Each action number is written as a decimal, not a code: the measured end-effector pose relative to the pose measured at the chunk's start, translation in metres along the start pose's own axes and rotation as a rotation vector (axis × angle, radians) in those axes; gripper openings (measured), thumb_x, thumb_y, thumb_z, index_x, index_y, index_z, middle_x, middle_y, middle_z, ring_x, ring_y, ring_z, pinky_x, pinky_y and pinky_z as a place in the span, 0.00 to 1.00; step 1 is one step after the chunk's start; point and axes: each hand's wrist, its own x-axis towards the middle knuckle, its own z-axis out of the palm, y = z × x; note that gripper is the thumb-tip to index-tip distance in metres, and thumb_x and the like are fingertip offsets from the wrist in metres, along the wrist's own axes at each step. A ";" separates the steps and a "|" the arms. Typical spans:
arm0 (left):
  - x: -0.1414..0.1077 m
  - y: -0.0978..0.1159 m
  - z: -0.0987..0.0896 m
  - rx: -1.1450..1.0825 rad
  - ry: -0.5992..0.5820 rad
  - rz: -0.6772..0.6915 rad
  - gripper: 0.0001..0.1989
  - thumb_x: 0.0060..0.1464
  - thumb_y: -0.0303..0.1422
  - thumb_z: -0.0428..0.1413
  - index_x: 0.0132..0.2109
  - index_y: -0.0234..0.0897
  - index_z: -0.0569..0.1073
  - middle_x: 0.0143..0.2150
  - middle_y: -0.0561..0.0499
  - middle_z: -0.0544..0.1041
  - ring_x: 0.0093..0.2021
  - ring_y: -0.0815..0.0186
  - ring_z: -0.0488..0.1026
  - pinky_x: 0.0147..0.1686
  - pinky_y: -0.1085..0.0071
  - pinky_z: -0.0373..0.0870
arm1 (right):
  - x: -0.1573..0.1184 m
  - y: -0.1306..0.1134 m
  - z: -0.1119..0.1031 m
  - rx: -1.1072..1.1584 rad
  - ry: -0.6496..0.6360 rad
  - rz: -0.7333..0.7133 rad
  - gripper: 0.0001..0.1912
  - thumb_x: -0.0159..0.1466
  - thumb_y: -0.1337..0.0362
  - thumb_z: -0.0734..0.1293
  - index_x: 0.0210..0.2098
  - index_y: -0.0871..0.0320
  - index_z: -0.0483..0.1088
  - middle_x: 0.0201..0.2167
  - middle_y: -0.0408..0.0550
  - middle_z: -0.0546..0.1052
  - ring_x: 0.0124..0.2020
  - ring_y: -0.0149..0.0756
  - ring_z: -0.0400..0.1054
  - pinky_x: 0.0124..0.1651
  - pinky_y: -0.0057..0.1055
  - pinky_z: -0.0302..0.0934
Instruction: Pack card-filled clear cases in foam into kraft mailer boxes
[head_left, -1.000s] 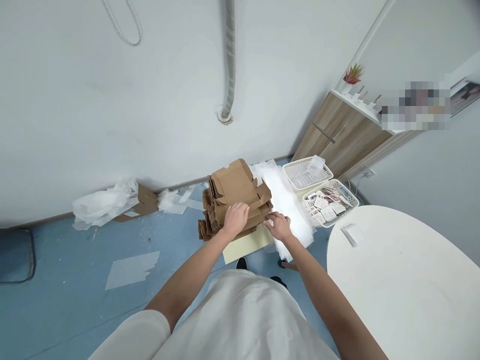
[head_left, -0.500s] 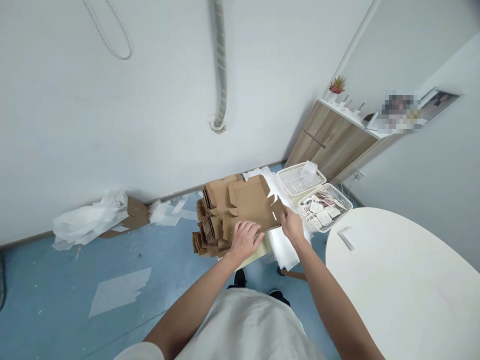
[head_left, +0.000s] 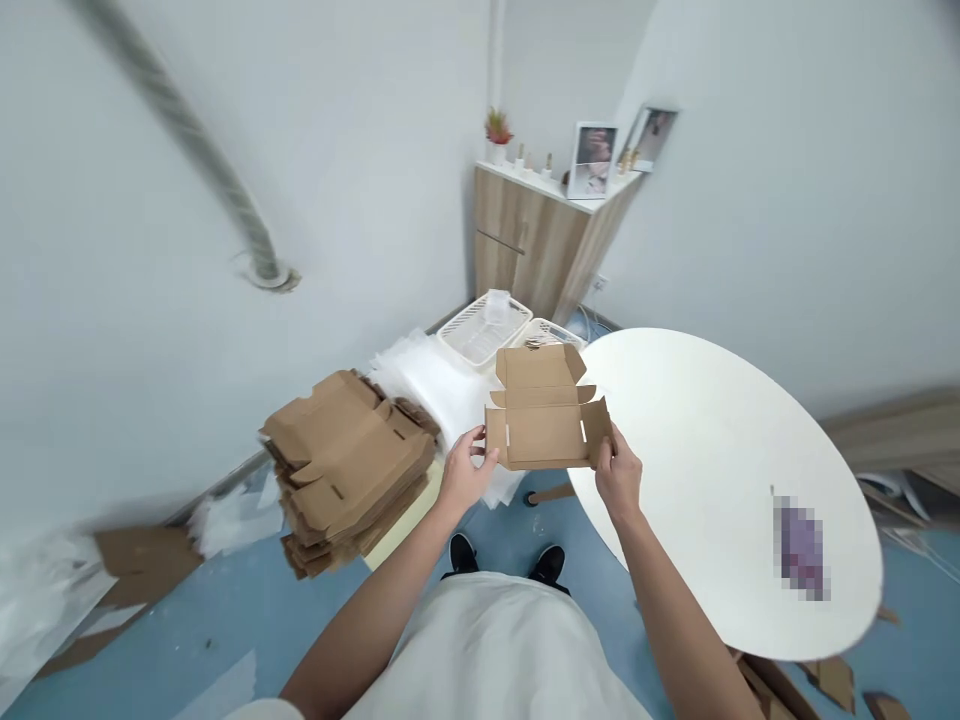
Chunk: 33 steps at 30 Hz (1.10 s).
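Between my two hands hangs an unfolded cardboard box (head_left: 544,432), with its lid panel and side flaps spread out and two white slots showing. My left hand (head_left: 466,470) pinches the left side flap between thumb and fingers. On the other side, my right hand (head_left: 619,475) grips the right flap, which is bent partly upward. To the left lies a stack of flat cardboard boxes (head_left: 352,455), apart from both hands. The held box is in the air near the left edge of the white round table (head_left: 697,450).
White foam sheets (head_left: 427,380) lie beside the stack. Behind them stand a white plastic basket (head_left: 484,330) and a second basket (head_left: 551,330), partly hidden. A wooden cabinet (head_left: 525,230) fills the corner. Plastic wrapping (head_left: 45,590) and scraps litter the blue floor.
The cardboard box has been lifted off the stack and carried right, toward the round table. My left hand has moved from the stack to the box's left flap. The view has turned right.
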 end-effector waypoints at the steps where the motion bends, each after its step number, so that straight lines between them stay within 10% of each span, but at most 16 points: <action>1: 0.004 0.006 0.015 -0.004 -0.025 0.000 0.20 0.51 0.35 0.50 0.51 0.37 0.63 0.47 0.45 0.70 0.36 0.66 0.72 0.32 0.72 0.69 | -0.002 0.012 -0.011 0.005 0.027 0.034 0.25 0.61 0.56 0.49 0.54 0.56 0.59 0.42 0.50 0.73 0.37 0.38 0.67 0.37 0.33 0.60; 17: 0.014 0.052 0.252 0.147 -0.462 0.159 0.16 0.47 0.27 0.50 0.45 0.34 0.69 0.33 0.50 0.72 0.32 0.68 0.68 0.34 0.71 0.65 | -0.029 0.219 -0.149 0.200 0.214 0.557 0.15 0.55 0.58 0.55 0.30 0.59 0.70 0.30 0.47 0.71 0.31 0.36 0.62 0.31 0.29 0.55; 27: 0.005 0.048 0.295 0.316 -0.587 0.037 0.25 0.47 0.27 0.50 0.54 0.31 0.57 0.40 0.46 0.71 0.39 0.65 0.70 0.40 0.69 0.65 | -0.054 0.284 -0.166 -0.033 0.019 0.678 0.30 0.55 0.61 0.53 0.57 0.62 0.52 0.34 0.50 0.73 0.36 0.40 0.66 0.38 0.34 0.56; 33: -0.009 0.064 0.295 0.659 -0.521 0.472 0.31 0.46 0.40 0.54 0.56 0.37 0.56 0.57 0.41 0.57 0.57 0.54 0.53 0.52 0.57 0.53 | -0.025 0.295 -0.165 -0.216 0.107 0.477 0.30 0.57 0.58 0.56 0.57 0.62 0.53 0.51 0.57 0.64 0.54 0.47 0.54 0.52 0.42 0.49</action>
